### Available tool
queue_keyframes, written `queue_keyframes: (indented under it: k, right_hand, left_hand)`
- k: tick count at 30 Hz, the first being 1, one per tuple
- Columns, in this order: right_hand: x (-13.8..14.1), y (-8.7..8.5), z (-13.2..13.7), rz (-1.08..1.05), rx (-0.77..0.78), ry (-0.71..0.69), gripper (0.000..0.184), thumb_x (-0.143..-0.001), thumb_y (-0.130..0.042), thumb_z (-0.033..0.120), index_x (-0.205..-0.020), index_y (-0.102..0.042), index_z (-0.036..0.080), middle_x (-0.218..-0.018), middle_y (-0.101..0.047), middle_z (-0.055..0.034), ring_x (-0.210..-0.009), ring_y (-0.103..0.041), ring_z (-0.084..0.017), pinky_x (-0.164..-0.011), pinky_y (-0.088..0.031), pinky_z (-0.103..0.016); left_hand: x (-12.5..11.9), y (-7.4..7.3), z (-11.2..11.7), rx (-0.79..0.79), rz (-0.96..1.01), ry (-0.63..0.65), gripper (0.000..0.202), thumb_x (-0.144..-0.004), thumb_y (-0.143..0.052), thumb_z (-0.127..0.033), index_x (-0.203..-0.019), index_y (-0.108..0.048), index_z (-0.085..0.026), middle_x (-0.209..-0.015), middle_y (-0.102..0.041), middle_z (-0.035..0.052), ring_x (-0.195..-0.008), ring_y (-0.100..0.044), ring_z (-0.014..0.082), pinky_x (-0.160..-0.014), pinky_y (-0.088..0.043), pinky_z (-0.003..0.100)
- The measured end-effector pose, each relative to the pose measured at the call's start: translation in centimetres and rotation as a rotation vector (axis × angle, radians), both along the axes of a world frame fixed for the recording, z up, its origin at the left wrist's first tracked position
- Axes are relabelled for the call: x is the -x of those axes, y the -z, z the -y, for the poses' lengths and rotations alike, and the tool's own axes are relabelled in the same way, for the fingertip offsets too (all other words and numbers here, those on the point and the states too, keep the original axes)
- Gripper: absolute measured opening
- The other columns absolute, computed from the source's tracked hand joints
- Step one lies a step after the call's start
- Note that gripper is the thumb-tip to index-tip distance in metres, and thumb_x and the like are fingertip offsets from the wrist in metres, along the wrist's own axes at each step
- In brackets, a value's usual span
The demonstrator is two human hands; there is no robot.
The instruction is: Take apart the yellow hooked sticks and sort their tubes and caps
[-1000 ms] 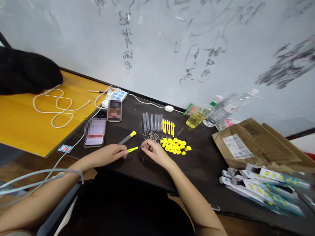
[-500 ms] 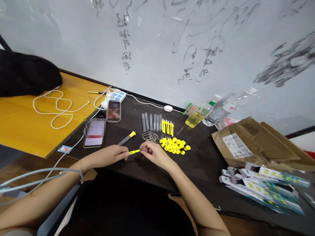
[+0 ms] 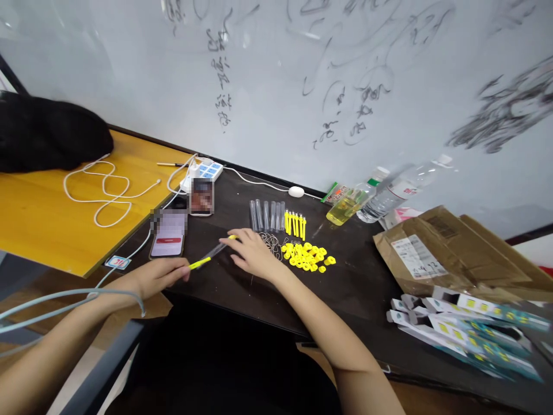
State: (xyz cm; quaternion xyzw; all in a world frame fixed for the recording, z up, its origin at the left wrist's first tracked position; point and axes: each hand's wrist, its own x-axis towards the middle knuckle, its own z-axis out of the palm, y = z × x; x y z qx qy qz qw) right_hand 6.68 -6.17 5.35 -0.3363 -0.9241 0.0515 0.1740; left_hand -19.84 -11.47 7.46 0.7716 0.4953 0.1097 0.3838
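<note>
My left hand [image 3: 170, 274] is closed on a slim yellow plastic stick [image 3: 201, 263], which points up and right from the fingertips. My right hand [image 3: 250, 252] reaches over the yellow-capped end of a clear tube [image 3: 215, 251] lying on the dark table. Its fingers are stretched out and apart; whether they touch the cap is hard to make out. Behind it lie a row of clear tubes [image 3: 265, 217], several yellow sticks with pale tips [image 3: 295, 225], a tangle of metal wire pieces [image 3: 271, 244] and a pile of yellow caps [image 3: 306, 257].
Two phones [image 3: 167, 233] and a white power strip [image 3: 207, 170] lie to the left. Toward the back right stand a bottle of yellow liquid [image 3: 343, 210] and a water bottle [image 3: 380, 200]. A cardboard parcel [image 3: 462, 248] and flattened printed packets [image 3: 470, 331] occupy the right.
My right hand has left the dark end of the yellow stick and moved up-left to the capped tube. My left hand has drawn left and slightly down with the stick.
</note>
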Motion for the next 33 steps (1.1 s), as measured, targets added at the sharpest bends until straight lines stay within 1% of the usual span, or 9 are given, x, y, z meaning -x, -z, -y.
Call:
queue_keyframes:
  k: [2, 5, 8, 11, 17, 20, 25, 28, 33]
  right_hand:
    - [1.5, 1.2, -1.3, 0.129, -0.109, -0.046, 0.040, -0.087, -0.054, 0.019, -0.127, -0.051, 0.025, -0.136, -0.044, -0.0102, -0.129, -0.031, -0.026, -0.105, -0.028, -0.047]
    - [2.6, 2.3, -2.8, 0.181, -0.181, -0.079, 0.029, -0.090, -0.047, 0.014, -0.115, -0.058, 0.027, -0.119, -0.057, -0.0075, -0.121, -0.041, -0.023, -0.106, -0.026, -0.047]
    - [1.7, 2.0, -3.5, 0.142, -0.187, -0.023, 0.024, -0.093, -0.043, 0.016, -0.106, -0.061, 0.023, -0.103, -0.062, -0.0071, -0.106, -0.050, -0.021, -0.102, -0.031, -0.042]
    - [-0.3, 1.7, -3.3, 0.103, -0.191, 0.011, 0.024, -0.094, -0.041, 0.020, -0.107, -0.060, 0.021, -0.107, -0.061, -0.0085, -0.106, -0.050, -0.021, -0.101, -0.032, -0.042]
    - [-1.6, 3.1, -1.7, 0.168, -0.226, -0.108, 0.026, -0.095, -0.041, 0.035, -0.102, -0.061, 0.020, -0.111, -0.059, -0.0081, -0.119, -0.044, -0.023, -0.107, -0.024, -0.045]
    - [-1.1, 3.6, -1.4, 0.203, -0.267, -0.174, 0.028, -0.096, -0.038, 0.037, -0.095, -0.059, 0.019, -0.107, -0.059, -0.0087, -0.113, -0.046, -0.022, -0.104, -0.029, -0.040]
    - [-0.2, 4.1, -1.8, 0.231, -0.305, -0.232, 0.028, -0.096, -0.037, 0.038, -0.090, -0.056, 0.018, -0.097, -0.058, -0.0079, -0.098, -0.049, -0.021, -0.094, -0.033, -0.036]
    - [-0.6, 4.4, -2.3, 0.224, -0.297, -0.167, 0.031, -0.096, -0.036, 0.039, -0.085, -0.055, 0.017, -0.088, -0.059, -0.0077, -0.088, -0.050, -0.020, -0.080, -0.036, -0.032]
    - [-3.1, 3.9, -2.7, 0.167, -0.270, 0.095, 0.031, -0.097, -0.036, 0.037, -0.084, -0.055, 0.017, -0.076, -0.062, -0.0059, -0.071, -0.053, -0.016, -0.062, -0.031, -0.027]
  left_hand:
    - [1.5, 0.2, 0.3, -0.031, -0.028, -0.045, 0.041, -0.084, -0.037, -0.053, -0.075, -0.057, -0.019, -0.066, -0.055, -0.0001, -0.065, -0.050, 0.0150, -0.062, -0.039, 0.022]
    - [2.4, 0.3, 0.7, -0.048, -0.077, -0.078, 0.040, -0.085, -0.035, -0.052, -0.075, -0.056, -0.019, -0.068, -0.057, 0.0006, -0.068, -0.053, 0.0163, -0.065, -0.040, 0.023]
    - [1.8, 0.5, 0.1, -0.080, -0.106, -0.070, 0.039, -0.087, -0.032, -0.049, -0.079, -0.055, -0.019, -0.073, -0.059, 0.0011, -0.071, -0.055, 0.0170, -0.069, -0.040, 0.024]
    - [0.3, 0.8, -1.2, -0.134, -0.112, -0.044, 0.038, -0.089, -0.031, -0.049, -0.082, -0.055, -0.020, -0.075, -0.060, 0.0014, -0.072, -0.055, 0.0175, -0.070, -0.038, 0.025]
    - [-2.3, 0.5, -2.9, -0.140, -0.069, -0.011, 0.038, -0.089, -0.031, -0.047, -0.082, -0.056, -0.019, -0.073, -0.059, 0.0008, -0.070, -0.054, 0.0166, -0.068, -0.038, 0.024]
    - [-2.2, 0.2, -2.9, -0.112, -0.053, -0.008, 0.039, -0.088, -0.032, -0.048, -0.080, -0.057, -0.019, -0.069, -0.056, -0.0002, -0.068, -0.052, 0.0154, -0.066, -0.038, 0.022]
    - [-0.4, 0.3, -2.9, -0.077, -0.048, 0.001, 0.042, -0.089, -0.030, -0.050, -0.084, -0.057, -0.019, -0.065, -0.050, -0.0014, -0.063, -0.049, 0.0138, -0.062, -0.039, 0.022]
    - [0.1, 0.2, -2.8, -0.071, -0.051, 0.021, 0.042, -0.090, -0.030, -0.051, -0.086, -0.057, -0.019, -0.066, -0.049, -0.0014, -0.063, -0.048, 0.0136, -0.062, -0.039, 0.022]
    - [-0.3, -0.4, -2.7, -0.055, -0.079, 0.037, 0.041, -0.091, -0.030, -0.050, -0.085, -0.057, -0.019, -0.067, -0.049, -0.0014, -0.063, -0.046, 0.0128, -0.059, -0.036, 0.021]
